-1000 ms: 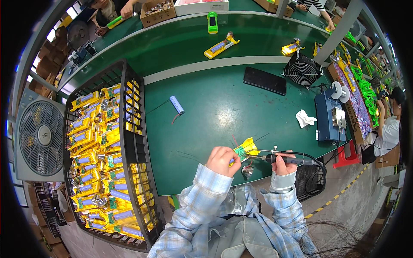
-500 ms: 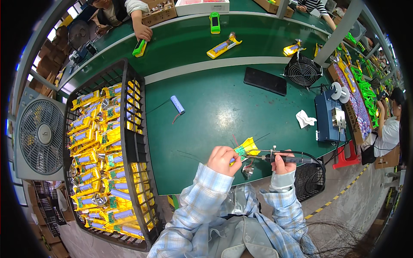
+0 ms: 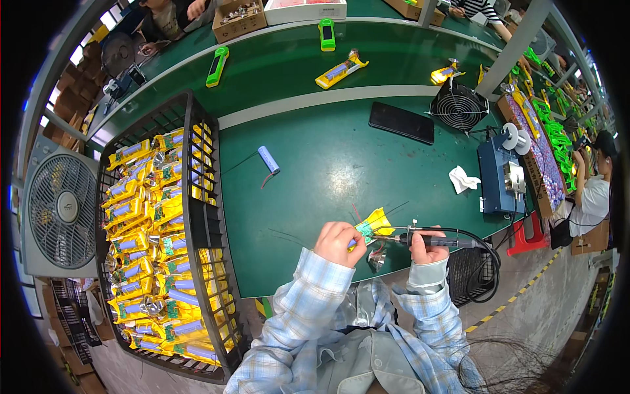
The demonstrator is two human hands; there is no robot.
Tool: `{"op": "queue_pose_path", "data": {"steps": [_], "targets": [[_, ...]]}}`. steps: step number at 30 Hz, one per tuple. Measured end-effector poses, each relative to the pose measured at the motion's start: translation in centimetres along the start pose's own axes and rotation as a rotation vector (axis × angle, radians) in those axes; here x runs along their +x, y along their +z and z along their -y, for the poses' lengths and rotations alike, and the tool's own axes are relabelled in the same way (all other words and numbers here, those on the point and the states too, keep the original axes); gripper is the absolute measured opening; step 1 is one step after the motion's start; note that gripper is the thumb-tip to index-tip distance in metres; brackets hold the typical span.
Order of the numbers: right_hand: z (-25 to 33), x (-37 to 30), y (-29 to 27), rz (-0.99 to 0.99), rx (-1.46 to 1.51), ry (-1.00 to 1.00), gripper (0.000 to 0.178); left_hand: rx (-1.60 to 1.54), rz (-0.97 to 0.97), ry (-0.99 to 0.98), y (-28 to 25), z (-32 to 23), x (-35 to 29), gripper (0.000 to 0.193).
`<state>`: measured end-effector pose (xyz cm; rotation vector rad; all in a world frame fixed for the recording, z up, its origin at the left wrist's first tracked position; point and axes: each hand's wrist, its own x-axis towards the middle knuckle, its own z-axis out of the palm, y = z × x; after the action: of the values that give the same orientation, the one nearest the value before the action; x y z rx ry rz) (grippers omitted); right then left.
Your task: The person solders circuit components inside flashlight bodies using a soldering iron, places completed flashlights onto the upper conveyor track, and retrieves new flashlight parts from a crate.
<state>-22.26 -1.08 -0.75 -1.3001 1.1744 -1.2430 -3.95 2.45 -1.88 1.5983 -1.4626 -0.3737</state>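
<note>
At bench (image 3: 315,144), right hand (image 3: 425,249) gripping iron (image 3: 454,241), carton (image 3: 289,13) label (image 3: 333,10) seemingly illegible

Workbench (image 3: 295,197): green top, its edges bowed near the rim of the view. A pale grey strip (image 3: 315,104) runs along its far side; beyond this, a long green counter (image 3: 275,72) curves across. Grey metal posts (image 3: 518,56) rise at upper right; a similar upright (image 3: 49,92) slants at upper left. Floor (image 3: 525,335): grey, marked with yellow-and-black tape (image 3: 512,303) running diagonally at right. A red stool (image 3: 527,238) stands by the bench's right end. Cardboard boxes (image 3: 69,105) pile up at far left. Bright panes (image 3: 80,52) show there, windows or lamps, unclear which. Light: diffuse white glare (image 3: 348,176) mid-bench.
</note>
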Motion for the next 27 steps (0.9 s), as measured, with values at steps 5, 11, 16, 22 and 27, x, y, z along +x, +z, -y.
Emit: {"op": "queue_pose_path", "data": {"steps": [5, 11, 16, 22, 27], "targets": [[0.3, 0.1, 0.2, 0.004, 0.031, 0.037, 0.011, 0.006, -0.012, 0.005, 0.0, 0.1, -0.1, 0.010], [0.6, 0.2, 0.1, 0.054, 0.002, 0.016, 0.011, -0.004, -0.038, 0.021, 0.2, 0.2, -0.2, 0.010], [1.2, -0.1, 0.0, 0.070, -0.085, -0.062, 0.009, 0.013, -0.029, 0.007, 0.2, 0.2, -0.3, 0.009], [0.9, 1.2, -0.9, -0.351, 0.262, 0.049, 0.013, 0.029, -0.026, -0.002, 0.2, 0.2, -0.3, 0.008], [-1.0, 2.2, -2.2, -0.319, 0.432, 0.131, 0.015, 0.019, -0.031, 0.013, 0.1, 0.1, -0.4, 0.007]]}}
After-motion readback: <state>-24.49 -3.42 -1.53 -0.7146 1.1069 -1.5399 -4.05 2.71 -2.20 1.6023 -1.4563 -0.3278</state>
